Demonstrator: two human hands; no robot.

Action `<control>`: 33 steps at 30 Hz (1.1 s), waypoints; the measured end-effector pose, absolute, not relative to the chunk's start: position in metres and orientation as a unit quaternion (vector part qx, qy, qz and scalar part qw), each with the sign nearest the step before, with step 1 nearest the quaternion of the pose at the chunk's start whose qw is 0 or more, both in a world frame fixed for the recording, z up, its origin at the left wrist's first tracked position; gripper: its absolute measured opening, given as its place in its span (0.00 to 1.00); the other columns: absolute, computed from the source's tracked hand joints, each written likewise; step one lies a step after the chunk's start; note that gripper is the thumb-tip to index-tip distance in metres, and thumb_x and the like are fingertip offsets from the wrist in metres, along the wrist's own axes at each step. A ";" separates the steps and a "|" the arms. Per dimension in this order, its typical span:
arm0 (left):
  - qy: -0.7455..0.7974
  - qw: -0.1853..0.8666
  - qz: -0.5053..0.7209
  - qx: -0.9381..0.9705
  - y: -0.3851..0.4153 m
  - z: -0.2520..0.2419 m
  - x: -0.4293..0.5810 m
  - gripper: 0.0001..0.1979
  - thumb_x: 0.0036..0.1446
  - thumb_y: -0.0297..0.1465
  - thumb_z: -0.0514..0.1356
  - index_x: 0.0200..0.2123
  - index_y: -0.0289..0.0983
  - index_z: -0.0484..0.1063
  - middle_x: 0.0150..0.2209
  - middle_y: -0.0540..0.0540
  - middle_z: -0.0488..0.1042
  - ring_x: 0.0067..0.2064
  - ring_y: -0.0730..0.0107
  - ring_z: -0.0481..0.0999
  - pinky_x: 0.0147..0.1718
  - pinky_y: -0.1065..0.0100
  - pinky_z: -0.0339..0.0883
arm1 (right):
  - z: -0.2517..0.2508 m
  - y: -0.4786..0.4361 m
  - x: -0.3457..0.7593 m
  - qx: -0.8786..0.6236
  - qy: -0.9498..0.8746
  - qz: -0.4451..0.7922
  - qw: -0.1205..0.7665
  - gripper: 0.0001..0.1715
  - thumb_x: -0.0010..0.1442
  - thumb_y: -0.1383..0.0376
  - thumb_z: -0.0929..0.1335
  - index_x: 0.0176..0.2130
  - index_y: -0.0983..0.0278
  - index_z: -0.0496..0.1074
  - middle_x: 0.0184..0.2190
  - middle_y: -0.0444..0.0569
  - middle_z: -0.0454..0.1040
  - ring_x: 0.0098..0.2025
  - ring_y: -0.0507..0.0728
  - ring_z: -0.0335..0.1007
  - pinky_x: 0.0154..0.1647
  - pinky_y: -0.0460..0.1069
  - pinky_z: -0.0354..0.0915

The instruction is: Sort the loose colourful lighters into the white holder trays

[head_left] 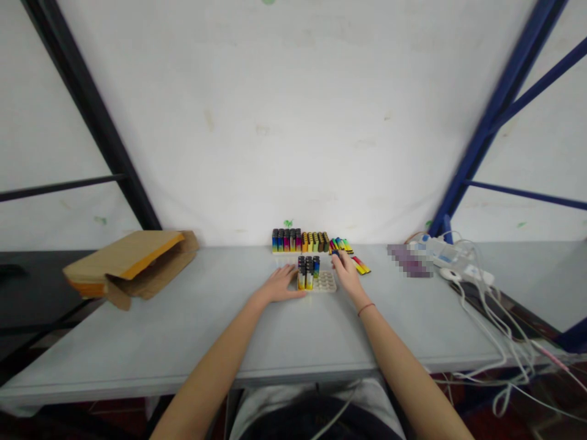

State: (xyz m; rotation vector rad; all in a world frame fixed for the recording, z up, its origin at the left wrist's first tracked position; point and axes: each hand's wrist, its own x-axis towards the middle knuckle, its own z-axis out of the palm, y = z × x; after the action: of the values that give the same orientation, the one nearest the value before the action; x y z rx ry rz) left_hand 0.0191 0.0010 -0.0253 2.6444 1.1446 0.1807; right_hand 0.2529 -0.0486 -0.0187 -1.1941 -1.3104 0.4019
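Note:
A pale tray (326, 282) with round slots lies on the table, its left part filled with upright lighters (306, 274). My left hand (280, 285) rests at the tray's left side, thumb and fingers spread apart around the corner. At the tray's back right, my right hand (345, 269) has its fingers closed on a dark-topped lighter (336, 253), mostly hidden by the fingers. Behind the tray stand dark-topped lighters (287, 240) and yellow lighters (315, 242) in rows. Several loose lighters (340, 245) lie right of these rows, and more (361, 265) lie beside my right hand.
An open cardboard box (132, 263) lies on the table's left side. On the right are a power strip (452, 256), white cables (490, 305) and a blurred purple item (410, 261). A white wall rises behind, with metal frames at both sides.

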 end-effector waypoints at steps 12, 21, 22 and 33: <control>0.395 0.112 0.064 0.910 0.001 -0.026 0.020 0.48 0.54 0.58 0.55 0.67 0.34 0.48 0.69 0.35 0.46 0.69 0.46 0.44 0.65 0.51 0.39 | -0.022 -0.050 0.251 -0.467 -0.628 0.262 0.565 0.21 0.52 0.54 0.70 0.42 0.65 0.72 0.32 0.48 0.73 0.32 0.54 0.68 0.35 0.50 0.65; 0.390 0.117 0.072 0.910 0.001 -0.027 0.019 0.46 0.53 0.58 0.56 0.67 0.36 0.51 0.69 0.37 0.47 0.68 0.46 0.46 0.65 0.50 0.40 | -0.017 -0.057 0.246 -0.463 -0.662 0.234 0.541 0.17 0.55 0.58 0.68 0.43 0.63 0.70 0.37 0.50 0.75 0.34 0.54 0.70 0.36 0.50 0.67; 0.390 0.117 0.072 0.911 0.001 -0.027 0.020 0.46 0.53 0.58 0.56 0.66 0.36 0.51 0.69 0.37 0.47 0.68 0.46 0.45 0.65 0.50 0.40 | -0.017 -0.058 0.245 -0.462 -0.669 0.229 0.535 0.17 0.55 0.58 0.68 0.43 0.64 0.71 0.38 0.50 0.75 0.33 0.54 0.70 0.35 0.50 0.67; 0.392 0.130 0.069 0.908 0.001 -0.026 0.019 0.47 0.53 0.58 0.56 0.67 0.37 0.49 0.69 0.37 0.45 0.69 0.46 0.43 0.65 0.50 0.38 | -0.016 -0.057 0.288 -0.726 -0.585 -0.046 0.358 0.21 0.59 0.69 0.61 0.49 0.65 0.74 0.49 0.58 0.73 0.53 0.63 0.64 0.53 0.56 0.60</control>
State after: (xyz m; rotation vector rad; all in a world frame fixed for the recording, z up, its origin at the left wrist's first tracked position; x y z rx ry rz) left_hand 0.0189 0.0014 -0.0256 2.6384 1.1403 0.2008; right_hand 0.2882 -0.0571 -0.0156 -1.8734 -1.5102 -0.1188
